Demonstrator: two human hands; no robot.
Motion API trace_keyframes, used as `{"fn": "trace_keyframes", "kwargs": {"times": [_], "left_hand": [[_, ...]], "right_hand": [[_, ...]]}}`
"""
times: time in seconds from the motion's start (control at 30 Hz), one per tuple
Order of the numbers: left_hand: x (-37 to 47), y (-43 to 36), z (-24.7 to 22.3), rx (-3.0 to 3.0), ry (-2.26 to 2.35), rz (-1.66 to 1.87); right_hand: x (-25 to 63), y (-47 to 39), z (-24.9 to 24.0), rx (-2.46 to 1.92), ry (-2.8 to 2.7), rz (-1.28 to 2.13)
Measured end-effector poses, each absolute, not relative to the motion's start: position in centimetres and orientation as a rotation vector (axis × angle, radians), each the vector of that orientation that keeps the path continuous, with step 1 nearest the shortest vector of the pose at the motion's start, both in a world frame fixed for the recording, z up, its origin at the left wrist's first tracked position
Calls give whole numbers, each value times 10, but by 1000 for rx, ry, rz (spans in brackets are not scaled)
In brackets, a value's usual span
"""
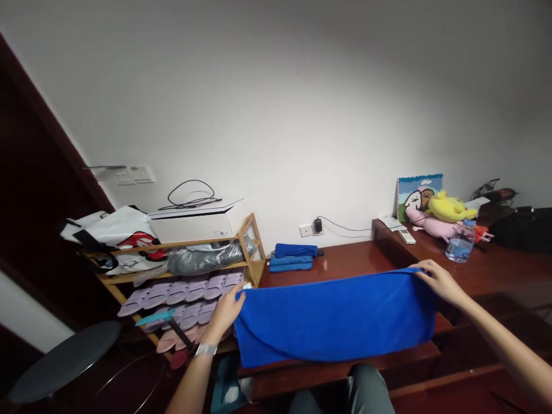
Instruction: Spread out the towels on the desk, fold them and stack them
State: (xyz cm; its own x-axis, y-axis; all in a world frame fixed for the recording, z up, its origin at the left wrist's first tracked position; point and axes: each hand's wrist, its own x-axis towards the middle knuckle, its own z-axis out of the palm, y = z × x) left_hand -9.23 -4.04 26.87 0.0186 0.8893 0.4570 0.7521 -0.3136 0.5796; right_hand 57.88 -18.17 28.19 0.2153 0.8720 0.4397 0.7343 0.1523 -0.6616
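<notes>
A blue towel [336, 316] hangs stretched between my two hands above the front of a dark red wooden table [349, 259]. My left hand [228, 310] pinches its upper left corner, where a small white tag shows. At the upper right corner, my right hand [437, 280] is closed on the cloth, thumb below the edge. The towel looks folded lengthwise, with its lower edge sagging a little. Behind it on the table lies a small stack of folded blue towels [293, 257].
To the left, a wooden rack [252, 270] holds lilac slippers [185, 290] and a white box [198, 221]. A round dark stool [64, 359] stands nearby. On the raised right surface are a water bottle [460, 241], plush toys [448, 207] and a remote [406, 236]. A charger [318, 225] sits in the wall.
</notes>
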Motion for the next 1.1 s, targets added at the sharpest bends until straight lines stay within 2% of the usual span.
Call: {"fn": "trace_keyframes", "kwargs": {"times": [0.17, 0.27, 0.37, 0.43, 0.53, 0.7, 0.8, 0.93, 1.1], "left_hand": [[-73, 5, 302, 2178, 1937, 1147], [-73, 17, 319, 2197, 2028, 1352], [-84, 12, 315, 2247, 1936, 1602], [-95, 2, 295, 2268, 1830, 1691], [-109, -17, 240, 2254, 1770, 1666], [-108, -49, 125, 2395, 1688, 1302], [-99, -66, 72, 2495, 1723, 1011], [-95, -89, 32, 2589, 1807, 627], [-103, -113, 21, 2685, 1865, 419]], "right_hand": [[584, -122, 298, -1720, -1516, -3], [585, -104, 312, -1731, -1439, -78], [589, -105, 311, -1632, -1395, -115], [593, -112, 295, -1539, -1424, -116], [600, -125, 245, -1507, -1496, -54], [595, -139, 132, -1746, -1535, 142], [586, -148, 76, -1938, -1520, 226], [588, -164, 26, -2052, -1560, 267], [608, -185, -10, -2030, -1670, 212]]}}
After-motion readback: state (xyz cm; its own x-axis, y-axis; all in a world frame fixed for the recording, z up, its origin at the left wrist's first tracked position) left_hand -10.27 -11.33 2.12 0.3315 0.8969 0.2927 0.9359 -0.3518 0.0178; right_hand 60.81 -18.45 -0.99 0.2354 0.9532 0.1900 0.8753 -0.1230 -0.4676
